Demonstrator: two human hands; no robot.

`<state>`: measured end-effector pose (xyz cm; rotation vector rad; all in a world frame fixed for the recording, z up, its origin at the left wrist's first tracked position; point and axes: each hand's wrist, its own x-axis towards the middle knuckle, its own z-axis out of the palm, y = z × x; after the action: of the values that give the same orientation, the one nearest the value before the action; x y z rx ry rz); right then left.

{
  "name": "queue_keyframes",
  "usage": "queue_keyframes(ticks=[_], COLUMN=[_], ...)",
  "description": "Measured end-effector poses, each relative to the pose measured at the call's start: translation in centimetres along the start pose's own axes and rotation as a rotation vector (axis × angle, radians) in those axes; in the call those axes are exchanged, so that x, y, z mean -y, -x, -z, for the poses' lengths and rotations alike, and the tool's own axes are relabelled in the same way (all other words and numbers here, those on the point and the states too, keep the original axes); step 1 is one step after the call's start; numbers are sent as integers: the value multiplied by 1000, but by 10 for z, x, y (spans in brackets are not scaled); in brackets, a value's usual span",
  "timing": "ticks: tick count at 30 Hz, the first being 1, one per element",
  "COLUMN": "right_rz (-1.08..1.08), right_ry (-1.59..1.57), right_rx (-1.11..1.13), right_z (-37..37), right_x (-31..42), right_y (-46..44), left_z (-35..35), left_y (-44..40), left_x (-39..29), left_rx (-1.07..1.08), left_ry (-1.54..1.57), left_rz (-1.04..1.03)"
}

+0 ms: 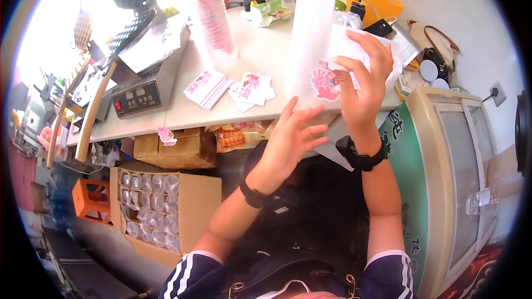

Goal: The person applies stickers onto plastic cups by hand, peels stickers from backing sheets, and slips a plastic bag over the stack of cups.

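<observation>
My right hand (364,80) is raised over the counter, its thumb and index finger pinching the edge of a pink-and-white sticker (324,84). The sticker overlaps the lower part of a tall stack of clear plastic cups (312,27); whether it touches the cups I cannot tell. In front of that stack, near the counter's edge, my left hand (289,143) has its fingers spread and holds nothing. Two piles of printed stickers, a thick one (207,89) and a looser one (252,91), lie left of the cups. Behind them stands a stack of stickered cups (213,22).
A waffle iron (138,97) with wooden handles occupies the counter's left end. Bags, cables and a yellow container (382,3) crowd the back right. Below are an open carton of wrapped cups (147,205), an orange crate (91,199) and a glass-doored cabinet (457,133).
</observation>
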<state>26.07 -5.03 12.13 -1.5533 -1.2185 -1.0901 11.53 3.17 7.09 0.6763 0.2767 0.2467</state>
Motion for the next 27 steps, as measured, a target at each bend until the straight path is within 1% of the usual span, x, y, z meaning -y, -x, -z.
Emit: queue_keyframes(ticks=[1,3,5,6,7,9,10,11,13,15,17,19,21,22,23,25,26,27], right_rz=[9,-6,3,-18,-36,-20,-11,-4,45,87,123,142,144,103,105,66,63,18], right_ry=[2,-86,-96,-119,-142,-131,-121,-117,-109,-86,-106,-86,-51,-159,-160,-101,-100,-162], right_rx=[-2,27,46,56,66,55,45,38,21,-2,-9,0,-44,-114,-116,-310,-310,-254], right_z=[-3,-10,-17,-21,-24,-29,-32,-35,-38,-39,-42,-43,-44,-45,-42,-32,-32,-31], right_x=[-3,-9,-13,-15,-17,-21,-24,-26,-30,-33,-36,-39,-38,-43,-46,-52,-59,-65], right_y=[-4,-7,-6,-4,-2,0,0,0,0,-1,-1,0,-1,-7,-18,-43,-46,-50], left_z=[1,3,0,4,6,11,14,12,9,8,8,7,8,10,11,14,16,17], left_y=[-3,-9,-23,-34,-47,-74,-85,-93,-107,-112,-112,-112,-111,-112,-113,-115,-115,-115], left_x=[-1,-3,-16,-24,-30,-39,-41,-43,-45,-48,-51,-48,-46,-45,-45,-47,-48,-48], left_rx=[8,-139,-161,-166,-162,-117,-36,-31,125,146,148,137,121,140,157,168,180,182], left_ry=[3,-311,-480,-613,-611,-1101,-1109,-1108,-935,-891,-1021,-969,-920,-926,-931,-925,-919,-921], left_rz=[-6,-313,-626,-738,-742,-1017,-979,-988,-920,-921,-827,-815,-798,-808,-817,-778,-738,-735])
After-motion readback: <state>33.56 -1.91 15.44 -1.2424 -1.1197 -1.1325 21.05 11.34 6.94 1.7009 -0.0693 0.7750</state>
